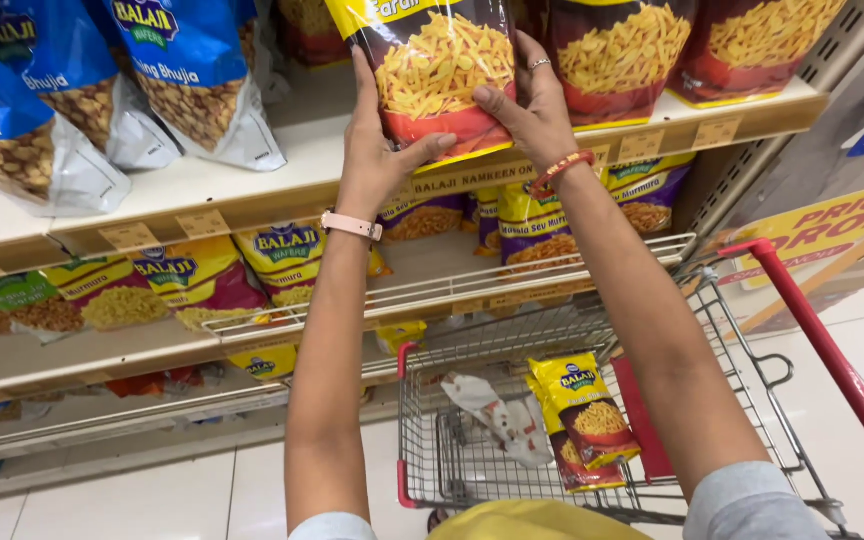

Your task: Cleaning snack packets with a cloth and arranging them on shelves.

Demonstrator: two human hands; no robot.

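Nearest me, I see the wire shopping cart (752, 420) holding two yellow snack packets (587, 420) standing against each other by its right wall, and one crumpled white bag (497, 415) at the basket's middle. Farther up, my left hand (377, 145) and right hand (532, 105) both curl around one yellow-and-maroon snack bag (437, 70), thumbs across its front, at the front edge of the top shelf (282, 185). Three blue bags (192, 75) lie toward that shelf's left end.

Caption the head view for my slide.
Both hands, left hand and right hand, grip a snack bag at the shelf above a shopping cart.
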